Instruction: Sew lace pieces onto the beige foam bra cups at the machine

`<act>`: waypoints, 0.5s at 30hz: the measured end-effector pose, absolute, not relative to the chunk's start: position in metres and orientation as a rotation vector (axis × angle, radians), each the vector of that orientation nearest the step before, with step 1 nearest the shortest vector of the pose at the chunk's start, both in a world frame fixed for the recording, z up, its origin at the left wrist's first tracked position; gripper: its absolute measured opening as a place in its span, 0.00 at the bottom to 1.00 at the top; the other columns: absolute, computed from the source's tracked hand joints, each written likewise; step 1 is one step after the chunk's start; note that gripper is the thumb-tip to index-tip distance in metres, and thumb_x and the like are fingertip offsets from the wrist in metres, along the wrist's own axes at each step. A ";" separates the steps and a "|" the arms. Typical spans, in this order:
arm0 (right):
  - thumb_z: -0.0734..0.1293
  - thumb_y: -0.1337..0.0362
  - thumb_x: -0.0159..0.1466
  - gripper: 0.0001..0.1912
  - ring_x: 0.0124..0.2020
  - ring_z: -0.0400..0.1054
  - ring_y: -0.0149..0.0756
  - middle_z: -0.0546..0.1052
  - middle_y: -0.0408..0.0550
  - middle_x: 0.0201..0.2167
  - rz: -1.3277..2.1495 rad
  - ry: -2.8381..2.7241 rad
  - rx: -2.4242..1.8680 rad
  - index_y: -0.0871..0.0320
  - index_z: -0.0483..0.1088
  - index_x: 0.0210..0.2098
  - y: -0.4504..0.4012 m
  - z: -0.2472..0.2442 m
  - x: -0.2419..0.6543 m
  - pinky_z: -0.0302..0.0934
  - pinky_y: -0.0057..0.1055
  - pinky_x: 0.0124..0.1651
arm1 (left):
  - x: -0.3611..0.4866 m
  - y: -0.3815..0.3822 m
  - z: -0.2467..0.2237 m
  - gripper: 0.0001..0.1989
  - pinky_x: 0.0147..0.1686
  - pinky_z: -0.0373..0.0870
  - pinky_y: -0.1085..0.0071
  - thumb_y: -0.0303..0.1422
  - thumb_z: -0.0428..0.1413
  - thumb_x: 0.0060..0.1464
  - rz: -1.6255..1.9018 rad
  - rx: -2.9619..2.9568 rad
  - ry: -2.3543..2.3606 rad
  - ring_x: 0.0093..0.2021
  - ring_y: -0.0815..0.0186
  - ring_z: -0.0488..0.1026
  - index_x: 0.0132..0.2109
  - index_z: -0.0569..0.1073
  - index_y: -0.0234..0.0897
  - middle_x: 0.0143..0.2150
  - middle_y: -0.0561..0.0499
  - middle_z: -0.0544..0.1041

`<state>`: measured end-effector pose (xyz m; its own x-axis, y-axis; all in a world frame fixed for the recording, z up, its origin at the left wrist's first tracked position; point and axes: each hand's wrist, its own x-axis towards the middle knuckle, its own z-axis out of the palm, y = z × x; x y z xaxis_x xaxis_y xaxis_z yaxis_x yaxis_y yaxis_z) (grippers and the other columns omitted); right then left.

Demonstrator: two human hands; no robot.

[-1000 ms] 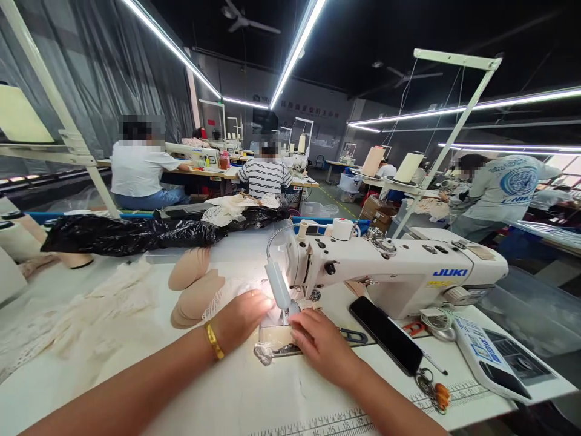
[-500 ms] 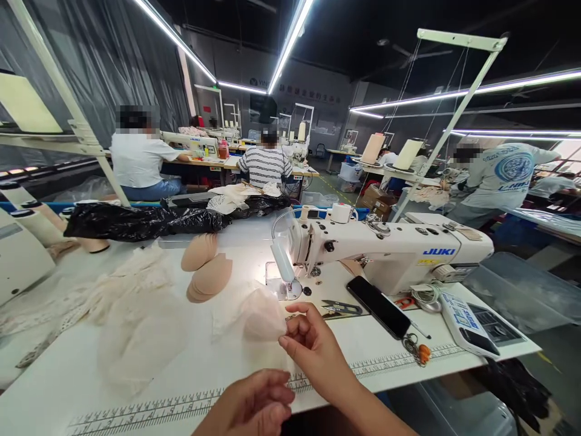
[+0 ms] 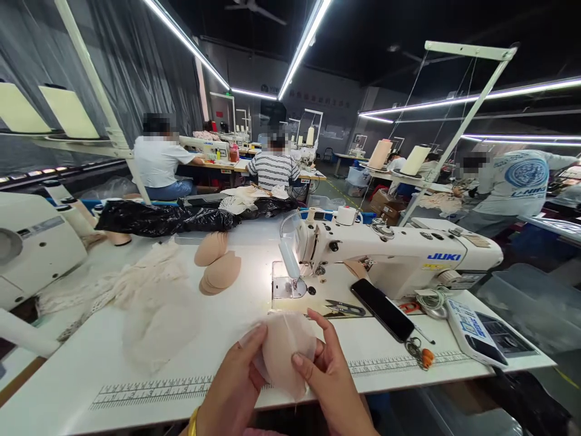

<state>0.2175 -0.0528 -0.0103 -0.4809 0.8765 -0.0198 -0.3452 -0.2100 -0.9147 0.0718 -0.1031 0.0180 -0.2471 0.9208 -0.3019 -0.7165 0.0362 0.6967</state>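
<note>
A pale, sheer fabric piece with a seam down its middle, shaped like a cup [image 3: 288,351], is stretched between my two hands in front of the sewing machine [image 3: 390,248]. My left hand [image 3: 240,375] grips its left side, thumb on top. On the right side my right hand [image 3: 324,363] pinches it between thumb and fingers, the index finger raised. Beyond the hands, the lit needle plate [image 3: 285,287] has no cloth on it. Thread snips [image 3: 345,307] lie just past my right hand.
Beige oval pads [image 3: 220,272] are stacked left of the machine. Sheer lace fabric [image 3: 154,303] spreads farther left. A phone [image 3: 384,310], keyring [image 3: 420,354] and white box [image 3: 474,332] lie on the right. A black plastic bag [image 3: 167,219] lines the back. Co-workers sit beyond.
The fabric has come off the machine area toward me. My left hand, empty before, has risen and now holds it along with my right hand. The view has shifted slightly.
</note>
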 end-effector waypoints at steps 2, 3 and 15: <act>0.79 0.47 0.56 0.48 0.41 0.76 0.45 0.81 0.48 0.38 1.791 -1.177 -0.748 0.48 0.55 0.69 -0.052 -0.013 0.217 0.70 0.40 0.44 | 0.074 -0.102 0.017 0.20 0.43 0.77 0.63 0.48 0.67 0.54 1.576 0.244 0.874 0.47 0.52 0.79 0.43 0.81 0.35 0.45 0.43 0.83; 0.79 0.47 0.56 0.49 0.41 0.76 0.46 0.81 0.48 0.39 1.784 -1.184 -0.747 0.48 0.55 0.69 -0.052 -0.016 0.217 0.70 0.40 0.44 | 0.075 -0.101 0.017 0.20 0.43 0.77 0.63 0.47 0.67 0.55 1.569 0.263 0.860 0.47 0.52 0.79 0.44 0.81 0.35 0.45 0.42 0.83; 0.79 0.45 0.55 0.49 0.41 0.77 0.48 0.81 0.48 0.37 1.766 -1.105 -0.738 0.50 0.57 0.68 -0.048 -0.025 0.214 0.72 0.42 0.45 | 0.078 -0.096 0.015 0.22 0.40 0.76 0.67 0.42 0.72 0.48 1.688 0.379 0.988 0.45 0.54 0.80 0.47 0.82 0.35 0.43 0.44 0.83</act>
<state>0.2141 -0.0477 -0.0252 -0.4185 0.9079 -0.0246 -0.3752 -0.1975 -0.9057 0.0777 -0.0957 0.0148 -0.3579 0.9061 -0.2255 -0.6402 -0.0623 0.7657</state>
